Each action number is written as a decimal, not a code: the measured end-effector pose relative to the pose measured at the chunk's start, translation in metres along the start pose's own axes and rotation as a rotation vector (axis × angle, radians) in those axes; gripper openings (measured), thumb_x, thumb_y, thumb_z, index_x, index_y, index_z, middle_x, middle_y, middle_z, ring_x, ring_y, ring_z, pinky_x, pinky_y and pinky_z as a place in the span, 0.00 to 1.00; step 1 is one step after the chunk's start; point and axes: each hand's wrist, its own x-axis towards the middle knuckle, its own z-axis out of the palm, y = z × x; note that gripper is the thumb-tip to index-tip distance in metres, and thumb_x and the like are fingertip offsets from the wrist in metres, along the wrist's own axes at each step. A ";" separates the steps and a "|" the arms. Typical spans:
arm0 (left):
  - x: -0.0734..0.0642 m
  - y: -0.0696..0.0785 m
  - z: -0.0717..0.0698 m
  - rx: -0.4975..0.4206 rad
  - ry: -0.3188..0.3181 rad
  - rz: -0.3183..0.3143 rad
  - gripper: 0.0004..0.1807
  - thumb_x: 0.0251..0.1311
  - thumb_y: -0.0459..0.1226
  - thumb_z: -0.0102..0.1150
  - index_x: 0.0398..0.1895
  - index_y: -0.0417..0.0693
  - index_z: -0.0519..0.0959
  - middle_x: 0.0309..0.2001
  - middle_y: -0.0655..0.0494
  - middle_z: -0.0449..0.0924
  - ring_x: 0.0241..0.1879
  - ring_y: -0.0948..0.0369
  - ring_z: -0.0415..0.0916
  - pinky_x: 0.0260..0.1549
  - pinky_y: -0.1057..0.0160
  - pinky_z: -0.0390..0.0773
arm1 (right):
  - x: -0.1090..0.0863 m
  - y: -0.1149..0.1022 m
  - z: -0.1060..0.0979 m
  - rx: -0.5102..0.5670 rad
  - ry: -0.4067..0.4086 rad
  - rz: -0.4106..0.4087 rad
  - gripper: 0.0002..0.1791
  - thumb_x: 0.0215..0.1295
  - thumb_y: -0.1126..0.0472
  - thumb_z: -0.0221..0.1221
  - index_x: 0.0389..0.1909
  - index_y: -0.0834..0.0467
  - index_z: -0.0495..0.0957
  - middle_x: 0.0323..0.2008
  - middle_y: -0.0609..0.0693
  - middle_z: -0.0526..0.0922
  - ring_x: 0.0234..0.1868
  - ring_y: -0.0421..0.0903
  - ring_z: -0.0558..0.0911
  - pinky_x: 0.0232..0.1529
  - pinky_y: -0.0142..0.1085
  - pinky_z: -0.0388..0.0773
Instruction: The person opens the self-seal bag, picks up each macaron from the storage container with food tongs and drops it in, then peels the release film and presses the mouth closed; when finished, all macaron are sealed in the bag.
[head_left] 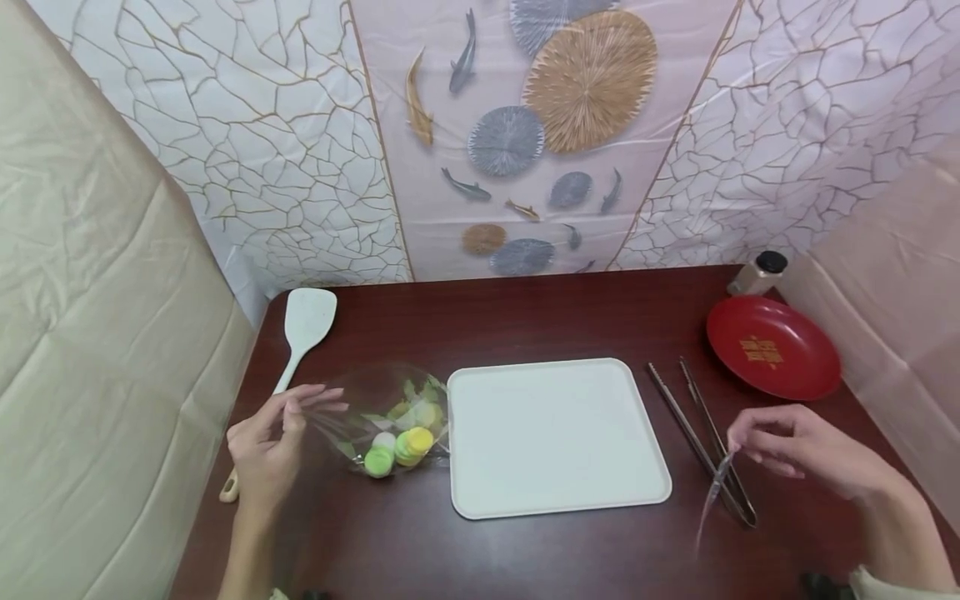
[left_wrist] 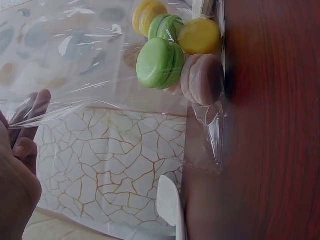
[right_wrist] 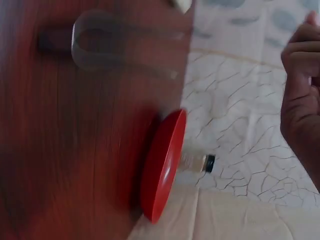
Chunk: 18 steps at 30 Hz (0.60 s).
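Note:
My left hand (head_left: 268, 446) pinches the gathered edge of a clear plastic bag (head_left: 337, 425) between thumb and fingers. Inside the bag, at its bottom, lie several macarons, among them a green macaron (left_wrist: 159, 64), a yellow macaron (left_wrist: 200, 36) and a brownish-pink macaron (left_wrist: 202, 80). Over on the right, my right hand (head_left: 806, 442) pinches the top of a thin, shiny strip (head_left: 717, 483) that hangs down. That strip overlaps the metal tongs (head_left: 686, 425) in the head view. In the right wrist view only part of the hand shows, at the right edge.
A white tray (head_left: 558, 442) lies mid-table, close beside the bag. To the left is a white spatula (head_left: 307, 321) with a beige handle end. At the back right, a red plate (head_left: 776, 346) stands in front of a black-capped jar (head_left: 757, 273). Fabric walls border the table.

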 end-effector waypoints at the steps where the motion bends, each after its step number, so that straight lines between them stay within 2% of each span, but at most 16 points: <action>1: 0.000 0.001 -0.001 -0.010 -0.005 -0.006 0.15 0.69 0.12 0.40 0.43 0.11 0.80 0.42 0.40 0.94 0.38 0.64 0.94 0.23 0.80 0.77 | 0.005 0.002 -0.003 -0.087 0.012 0.016 0.15 0.81 0.76 0.51 0.43 0.59 0.83 0.23 0.56 0.73 0.13 0.54 0.60 0.08 0.40 0.59; 5: -0.001 0.003 -0.004 0.011 -0.024 -0.026 0.15 0.71 0.12 0.40 0.44 0.12 0.80 0.44 0.43 0.94 0.32 0.66 0.92 0.11 0.74 0.71 | 0.032 0.008 -0.006 -0.491 0.146 0.076 0.08 0.77 0.70 0.62 0.38 0.56 0.85 0.19 0.44 0.73 0.16 0.39 0.68 0.17 0.33 0.71; 7: -0.001 0.004 -0.006 0.012 -0.028 -0.035 0.15 0.71 0.11 0.40 0.45 0.13 0.80 0.44 0.43 0.94 0.30 0.67 0.92 0.10 0.71 0.74 | 0.048 0.011 -0.003 -0.629 0.208 0.112 0.06 0.74 0.68 0.66 0.37 0.56 0.86 0.20 0.41 0.75 0.20 0.35 0.71 0.22 0.31 0.73; 8: -0.001 0.004 -0.006 0.010 -0.028 -0.035 0.15 0.71 0.11 0.40 0.45 0.13 0.80 0.44 0.43 0.94 0.30 0.66 0.92 0.12 0.70 0.76 | 0.055 0.013 -0.002 -0.661 0.225 0.130 0.04 0.74 0.68 0.66 0.38 0.57 0.87 0.22 0.41 0.76 0.21 0.35 0.72 0.24 0.31 0.73; 13: -0.002 0.003 -0.007 -0.035 -0.026 -0.043 0.15 0.72 0.12 0.39 0.45 0.12 0.79 0.43 0.42 0.94 0.31 0.64 0.93 0.21 0.72 0.84 | 0.083 0.026 0.003 -0.637 0.245 0.184 0.04 0.76 0.68 0.65 0.41 0.64 0.87 0.26 0.47 0.83 0.24 0.40 0.77 0.25 0.31 0.76; 18: -0.001 0.002 -0.005 -0.070 -0.035 -0.035 0.14 0.71 0.11 0.38 0.44 0.09 0.78 0.44 0.41 0.94 0.36 0.63 0.94 0.27 0.72 0.87 | 0.093 0.038 0.003 -0.566 0.256 0.218 0.04 0.78 0.70 0.62 0.43 0.67 0.85 0.28 0.50 0.85 0.24 0.43 0.79 0.25 0.31 0.79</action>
